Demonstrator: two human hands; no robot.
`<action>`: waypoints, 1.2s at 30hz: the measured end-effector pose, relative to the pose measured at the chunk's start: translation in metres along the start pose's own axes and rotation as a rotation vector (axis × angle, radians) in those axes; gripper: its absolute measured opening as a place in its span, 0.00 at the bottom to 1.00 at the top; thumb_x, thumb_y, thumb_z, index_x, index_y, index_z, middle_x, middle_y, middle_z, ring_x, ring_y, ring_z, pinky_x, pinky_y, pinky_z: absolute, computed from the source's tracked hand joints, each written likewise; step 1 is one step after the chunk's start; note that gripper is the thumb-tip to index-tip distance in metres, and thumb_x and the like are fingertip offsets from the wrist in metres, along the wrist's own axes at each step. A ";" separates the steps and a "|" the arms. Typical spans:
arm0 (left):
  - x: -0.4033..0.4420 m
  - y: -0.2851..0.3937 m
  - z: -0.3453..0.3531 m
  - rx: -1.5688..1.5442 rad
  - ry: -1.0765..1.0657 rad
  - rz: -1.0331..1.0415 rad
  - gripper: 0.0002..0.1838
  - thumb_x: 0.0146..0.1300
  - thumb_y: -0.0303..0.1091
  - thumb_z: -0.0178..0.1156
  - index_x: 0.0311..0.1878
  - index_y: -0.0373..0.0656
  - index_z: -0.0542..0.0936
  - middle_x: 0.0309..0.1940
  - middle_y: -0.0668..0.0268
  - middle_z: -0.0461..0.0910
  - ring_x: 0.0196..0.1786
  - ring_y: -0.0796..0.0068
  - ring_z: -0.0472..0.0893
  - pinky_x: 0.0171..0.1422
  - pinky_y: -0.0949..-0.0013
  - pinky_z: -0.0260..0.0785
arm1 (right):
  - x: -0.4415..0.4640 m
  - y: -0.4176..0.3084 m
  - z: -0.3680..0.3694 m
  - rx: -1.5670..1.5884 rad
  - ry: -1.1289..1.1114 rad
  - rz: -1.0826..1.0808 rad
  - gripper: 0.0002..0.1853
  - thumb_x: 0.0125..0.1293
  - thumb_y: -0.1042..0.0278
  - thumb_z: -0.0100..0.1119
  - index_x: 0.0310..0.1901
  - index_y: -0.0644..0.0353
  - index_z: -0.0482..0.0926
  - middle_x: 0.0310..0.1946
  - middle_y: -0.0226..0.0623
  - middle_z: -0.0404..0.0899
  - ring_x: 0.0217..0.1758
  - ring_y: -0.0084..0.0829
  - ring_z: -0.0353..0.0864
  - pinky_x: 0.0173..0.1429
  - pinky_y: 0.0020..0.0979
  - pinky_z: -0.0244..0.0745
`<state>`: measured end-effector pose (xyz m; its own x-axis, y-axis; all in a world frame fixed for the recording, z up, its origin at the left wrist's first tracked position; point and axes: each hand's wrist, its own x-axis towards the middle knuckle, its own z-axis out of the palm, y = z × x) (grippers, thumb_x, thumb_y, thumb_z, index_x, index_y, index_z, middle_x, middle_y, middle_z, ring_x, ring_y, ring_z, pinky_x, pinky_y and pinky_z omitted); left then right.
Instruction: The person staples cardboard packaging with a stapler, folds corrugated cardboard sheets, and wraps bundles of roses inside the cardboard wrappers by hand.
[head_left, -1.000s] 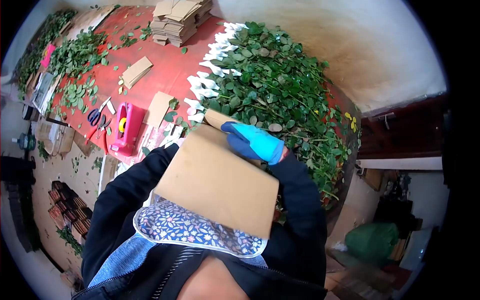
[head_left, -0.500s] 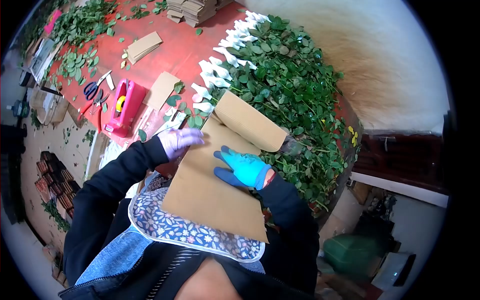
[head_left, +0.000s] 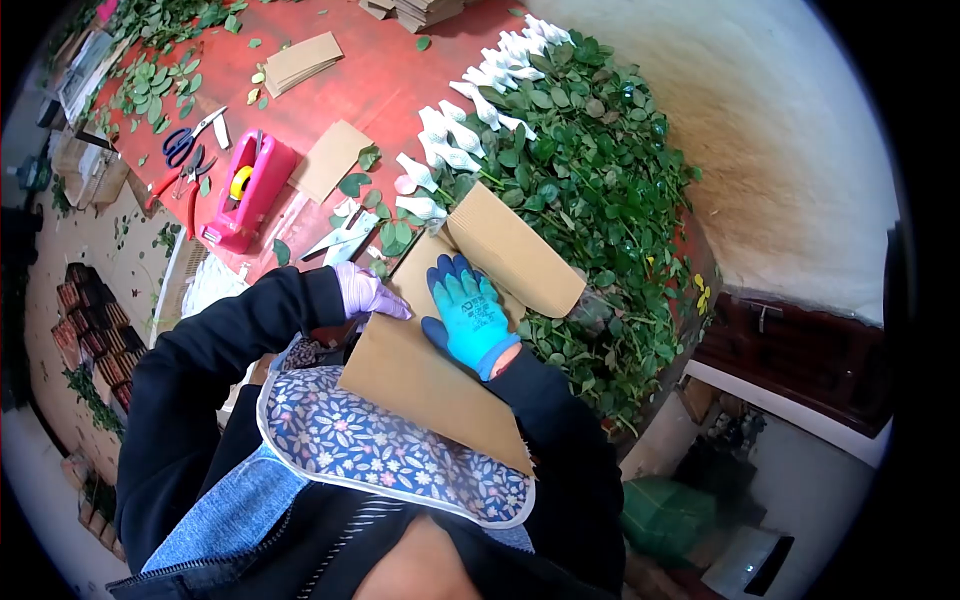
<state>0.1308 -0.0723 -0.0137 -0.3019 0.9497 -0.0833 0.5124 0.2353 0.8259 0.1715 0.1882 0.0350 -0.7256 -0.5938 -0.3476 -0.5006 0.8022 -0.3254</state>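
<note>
A brown cardboard sheet (head_left: 425, 385) lies across my lap and reaches onto the red table; its near part appears bent upward. My left hand (head_left: 371, 293), in a lavender glove, has its fingers closed at the sheet's left edge. My right hand (head_left: 468, 312), in a teal and navy glove, lies flat on the sheet with fingers stretched toward its far end. Just beyond, a corrugated cardboard piece (head_left: 515, 250) rests against leafy stems (head_left: 600, 170). White net-covered flower heads (head_left: 450, 135) line the left side of those stems.
On the red table (head_left: 340, 85) are a pink tape dispenser (head_left: 250, 195), navy-handled scissors (head_left: 190, 138), red-handled pruners (head_left: 190, 180), cardboard pieces (head_left: 330, 160) and loose leaves. A patterned apron (head_left: 350, 430) covers my lap. A pale wall stands behind the stems.
My right hand has turned so its fingers point away from me. My left fingers have closed at the sheet's edge, and the sheet's near part has bent up. The view has shifted slightly.
</note>
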 end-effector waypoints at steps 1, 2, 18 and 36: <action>0.001 -0.004 0.002 -0.005 0.000 0.002 0.24 0.63 0.29 0.56 0.64 0.58 0.76 0.60 0.69 0.79 0.56 0.66 0.81 0.58 0.64 0.74 | 0.000 -0.001 0.001 0.006 -0.019 0.009 0.37 0.64 0.50 0.56 0.71 0.62 0.61 0.74 0.51 0.54 0.79 0.51 0.49 0.76 0.53 0.48; 0.000 -0.008 0.005 -0.010 0.005 0.003 0.25 0.63 0.29 0.55 0.64 0.58 0.76 0.61 0.69 0.78 0.56 0.66 0.81 0.58 0.64 0.74 | 0.000 -0.001 0.001 0.008 -0.024 0.011 0.37 0.64 0.50 0.56 0.71 0.62 0.61 0.74 0.51 0.54 0.79 0.51 0.49 0.76 0.53 0.48; 0.004 -0.119 -0.061 0.448 0.677 -0.926 0.41 0.49 0.34 0.71 0.69 0.42 0.65 0.55 0.52 0.77 0.55 0.52 0.79 0.60 0.58 0.73 | -0.004 -0.009 0.004 0.004 0.108 0.031 0.38 0.61 0.52 0.59 0.68 0.66 0.63 0.70 0.55 0.59 0.75 0.56 0.55 0.75 0.52 0.53; -0.011 -0.178 -0.110 0.513 1.056 -0.806 0.23 0.55 0.27 0.68 0.56 0.56 0.83 0.52 0.63 0.79 0.57 0.62 0.79 0.60 0.64 0.73 | -0.001 -0.008 0.004 0.033 0.080 0.064 0.38 0.63 0.51 0.57 0.71 0.62 0.61 0.74 0.51 0.55 0.78 0.52 0.51 0.75 0.52 0.50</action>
<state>-0.0456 -0.1472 -0.0989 -0.9774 -0.0218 0.2105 0.0758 0.8927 0.4442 0.1784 0.1818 0.0348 -0.7914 -0.5337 -0.2981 -0.4372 0.8349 -0.3344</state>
